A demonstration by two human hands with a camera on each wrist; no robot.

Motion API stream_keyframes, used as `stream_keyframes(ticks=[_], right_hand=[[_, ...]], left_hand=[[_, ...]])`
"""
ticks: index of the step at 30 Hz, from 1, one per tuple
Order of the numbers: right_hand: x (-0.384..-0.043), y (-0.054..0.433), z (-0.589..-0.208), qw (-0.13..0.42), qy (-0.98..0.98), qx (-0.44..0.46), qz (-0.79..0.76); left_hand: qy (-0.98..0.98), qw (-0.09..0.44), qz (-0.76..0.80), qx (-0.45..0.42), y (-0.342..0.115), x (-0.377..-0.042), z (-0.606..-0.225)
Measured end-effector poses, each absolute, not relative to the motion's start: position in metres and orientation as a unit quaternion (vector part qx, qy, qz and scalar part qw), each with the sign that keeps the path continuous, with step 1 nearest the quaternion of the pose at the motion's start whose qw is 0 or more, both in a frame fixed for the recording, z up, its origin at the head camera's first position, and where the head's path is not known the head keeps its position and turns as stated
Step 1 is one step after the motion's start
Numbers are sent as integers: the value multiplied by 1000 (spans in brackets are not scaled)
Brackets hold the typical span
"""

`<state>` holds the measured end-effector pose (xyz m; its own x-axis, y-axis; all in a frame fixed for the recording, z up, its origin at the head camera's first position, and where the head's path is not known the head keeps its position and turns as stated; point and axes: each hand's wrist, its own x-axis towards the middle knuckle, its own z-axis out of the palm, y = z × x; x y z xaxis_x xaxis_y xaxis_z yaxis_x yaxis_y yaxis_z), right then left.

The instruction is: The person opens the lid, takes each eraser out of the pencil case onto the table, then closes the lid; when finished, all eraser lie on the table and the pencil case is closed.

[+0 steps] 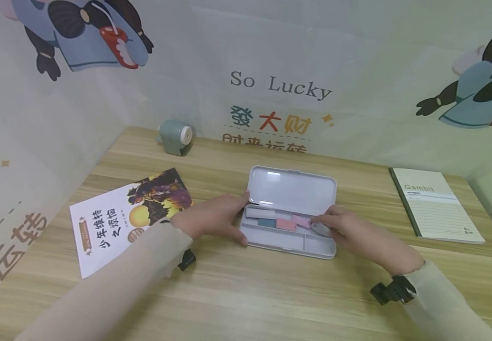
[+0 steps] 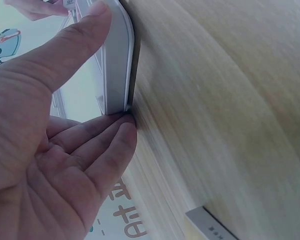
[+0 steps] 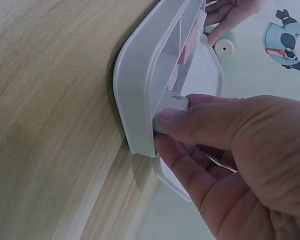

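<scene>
A pale plastic pencil case (image 1: 271, 241) lies open on the table, its lid (image 1: 293, 189) folded back. My left hand (image 1: 214, 218) grips the case's left end, thumb at the front corner and fingers by the hinge side; the left wrist view shows the thumb (image 2: 85, 30) on the rim. At the right end, my right hand (image 1: 350, 229) pinches a small grey eraser-like block (image 3: 172, 102) with dark print, between thumb and fingers. Inside the case lie a pink block (image 1: 286, 224), a lilac block (image 1: 301, 220), a teal block (image 1: 267, 222) and a white bar (image 1: 259, 213).
To the left lies a book (image 1: 122, 222) with an illustrated cover, partly beneath my left forearm. A blue-grey pencil sharpener (image 1: 173, 137) with a crank stands at the back left. On the right is a notebook (image 1: 435, 203). A printed cloth (image 1: 357, 71) hangs behind the table.
</scene>
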<state>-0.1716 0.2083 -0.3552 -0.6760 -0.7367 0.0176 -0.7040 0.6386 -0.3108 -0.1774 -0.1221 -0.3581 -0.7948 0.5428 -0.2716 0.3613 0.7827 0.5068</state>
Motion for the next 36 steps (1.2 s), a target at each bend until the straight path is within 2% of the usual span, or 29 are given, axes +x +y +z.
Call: stream_keyframes(ticks=[12,18,29,36], right_hand=[[-169,224,-354,56,901,-350,-250],[-172,242,-356,32,903,-313,-292],[-178,273,-366,14,933,-226,-281],[-184,286,-382,19,932,-213,-291]], left_hand=[[922,211,223,237,-123,-175,-358],[922,212,219,240,-123,-176,-358],[922,213,222,233,-123,-174,-355],[922,213,221,234,-122,-174,-355]])
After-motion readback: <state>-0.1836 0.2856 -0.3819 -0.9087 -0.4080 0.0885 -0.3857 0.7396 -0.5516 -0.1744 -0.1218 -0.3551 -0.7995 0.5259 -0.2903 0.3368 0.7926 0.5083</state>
